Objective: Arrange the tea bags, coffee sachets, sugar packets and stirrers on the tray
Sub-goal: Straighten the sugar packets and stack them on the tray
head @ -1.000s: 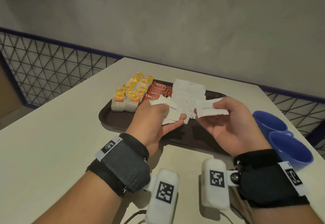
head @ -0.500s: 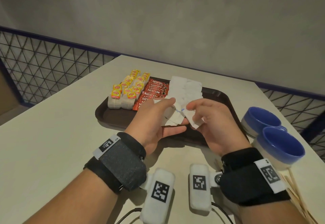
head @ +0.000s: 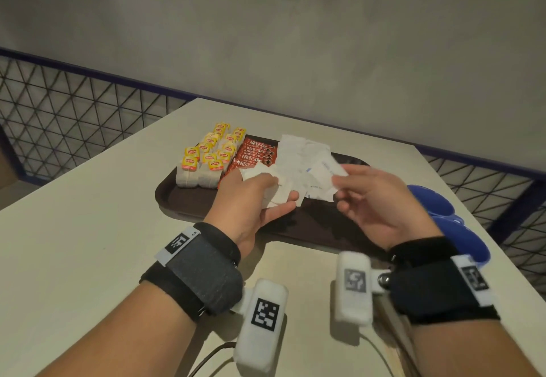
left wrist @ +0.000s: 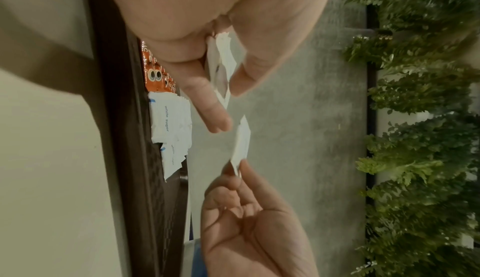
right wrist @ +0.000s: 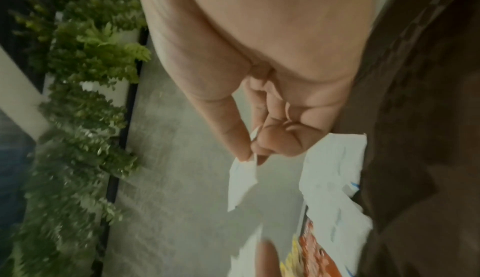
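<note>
Pulled apart again, right hand fingers pinch one sugar packet.

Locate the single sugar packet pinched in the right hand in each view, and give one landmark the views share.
Head: the sugar packet is right of centre, above the tray, at the right hand fingertips.
Left wrist: sugar packet at centre, seen edge-on, above the right hand.
Right wrist: sugar packet at centre, below the fingertips.
Shared landmark: the red coffee sachets.
</note>
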`<state>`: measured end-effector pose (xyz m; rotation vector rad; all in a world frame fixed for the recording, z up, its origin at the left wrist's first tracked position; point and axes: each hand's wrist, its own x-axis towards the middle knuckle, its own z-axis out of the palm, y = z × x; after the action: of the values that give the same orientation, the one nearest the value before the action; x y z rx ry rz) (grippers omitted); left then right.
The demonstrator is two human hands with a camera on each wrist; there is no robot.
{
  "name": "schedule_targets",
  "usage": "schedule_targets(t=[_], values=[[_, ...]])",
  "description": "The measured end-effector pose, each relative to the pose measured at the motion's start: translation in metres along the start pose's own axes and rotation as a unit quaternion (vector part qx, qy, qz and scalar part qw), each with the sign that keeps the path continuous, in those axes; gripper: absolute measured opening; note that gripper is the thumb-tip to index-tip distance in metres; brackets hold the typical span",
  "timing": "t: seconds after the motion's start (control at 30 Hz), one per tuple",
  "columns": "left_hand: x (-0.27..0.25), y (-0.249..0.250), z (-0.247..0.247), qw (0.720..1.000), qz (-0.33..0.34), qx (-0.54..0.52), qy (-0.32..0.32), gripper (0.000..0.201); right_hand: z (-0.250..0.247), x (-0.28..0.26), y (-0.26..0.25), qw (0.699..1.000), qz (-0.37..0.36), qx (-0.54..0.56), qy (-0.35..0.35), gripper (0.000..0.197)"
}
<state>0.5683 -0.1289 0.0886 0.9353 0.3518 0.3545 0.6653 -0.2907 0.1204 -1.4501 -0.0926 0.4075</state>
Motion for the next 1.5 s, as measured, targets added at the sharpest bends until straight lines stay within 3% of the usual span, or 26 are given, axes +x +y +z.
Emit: schedule_targets(t=[0.13, 0.27, 0.4, 0.67, 0.8, 0.97, 1.2, 1.33, 1.43, 1.5], values=[[0.002, 0.005, -0.002, 0.999, -0.006, -0.046, 0.014, 0.031, -0.005, 0.023, -0.029, 0.989, -0.008, -0.143, 0.045, 0.024], [0.004, 0.005, -0.003, 0.998, -0.013, -0.053, 0.018, 0.035, 0.001, 0.048, -0.036, 0.935, 0.049, -0.35, 0.022, 0.033], [0.006, 0.006, -0.004, 0.998, -0.014, -0.065, 0.024, 0.04, 0.006, 0.069, -0.023, 0.888, 0.114, -0.446, -0.005, 0.033], [0.007, 0.01, -0.004, 0.996, -0.021, -0.086, 0.031, 0.042, 0.011, 0.086, -0.012, 0.866, 0.115, -0.486, -0.015, 0.033], [0.007, 0.01, -0.003, 0.995, -0.026, -0.089, 0.022, 0.036, 0.015, 0.085, -0.011, 0.842, 0.11, -0.526, -0.042, 0.042], [0.006, 0.01, 0.0, 0.995, -0.02, -0.094, 0.012, 0.035, 0.028, 0.086, -0.014, 0.809, 0.077, -0.58, -0.051, 0.039], [0.009, 0.006, -0.004, 0.997, -0.015, -0.075, 0.023, 0.037, 0.031, 0.084, -0.015, 0.81, 0.067, -0.58, -0.053, 0.034], [0.011, 0.002, -0.006, 0.999, -0.006, -0.039, 0.03, 0.042, 0.027, 0.083, -0.016, 0.791, 0.057, -0.607, -0.049, 0.037], [0.009, 0.001, -0.005, 0.999, 0.003, -0.025, 0.022, 0.039, 0.025, 0.079, -0.022, 0.775, 0.025, -0.631, -0.02, 0.038], [0.008, 0.001, -0.005, 1.0, 0.01, -0.019, 0.014, 0.038, 0.025, 0.076, -0.029, 0.781, -0.01, -0.624, -0.005, 0.04]])
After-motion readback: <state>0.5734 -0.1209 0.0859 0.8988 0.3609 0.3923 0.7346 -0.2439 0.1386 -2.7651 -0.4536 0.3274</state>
